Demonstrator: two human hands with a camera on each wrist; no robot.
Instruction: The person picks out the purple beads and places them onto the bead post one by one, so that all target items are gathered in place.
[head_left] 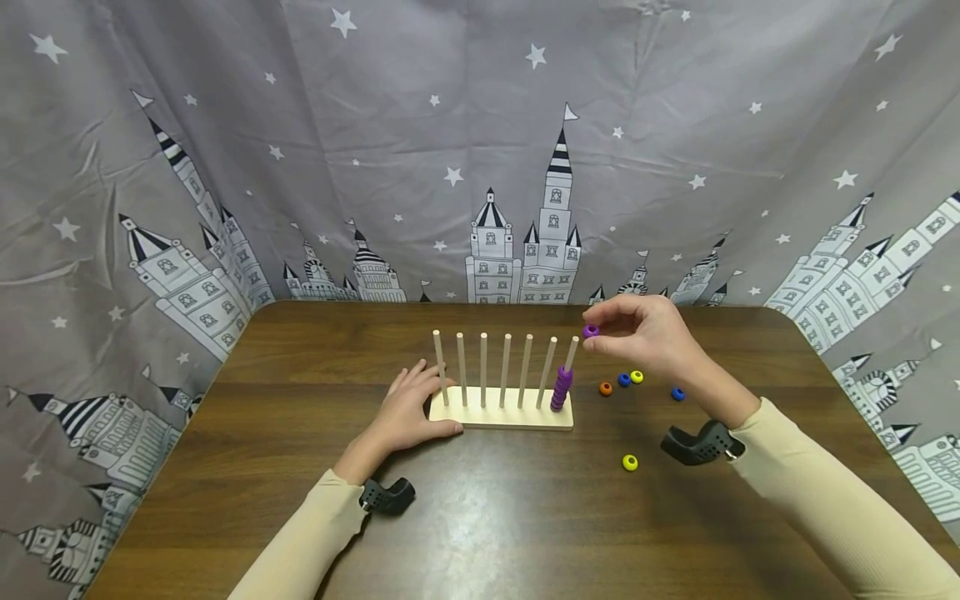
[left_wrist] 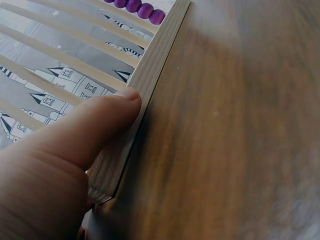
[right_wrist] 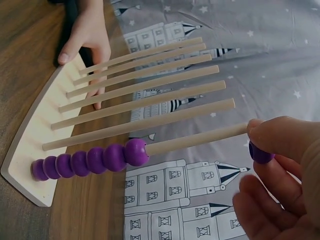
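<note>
A wooden peg stand (head_left: pixel 501 418) with several upright pegs sits on the table. Its left end lies between the thumb and fingers of my left hand (head_left: pixel 408 410), the thumb (left_wrist: pixel 107 112) along the front edge and the fingers behind. A stack of purple beads (right_wrist: pixel 95 161) fills the lower part of the rightmost peg (right_wrist: pixel 200 140). My right hand (head_left: pixel 643 335) pinches one more purple bead (head_left: pixel 591 332) between thumb and fingertips, right at that peg's top and slightly to its right in the head view. The other pegs carry no beads.
Loose beads lie on the table (head_left: pixel 495 517) right of the stand: an orange one (head_left: pixel 605 389), blue ones (head_left: pixel 624 380) and yellow ones (head_left: pixel 630 462). A grey curtain (head_left: pixel 420 133) printed with castles and stars hangs behind the table. Each wrist wears a black strap mount (head_left: pixel 701 443).
</note>
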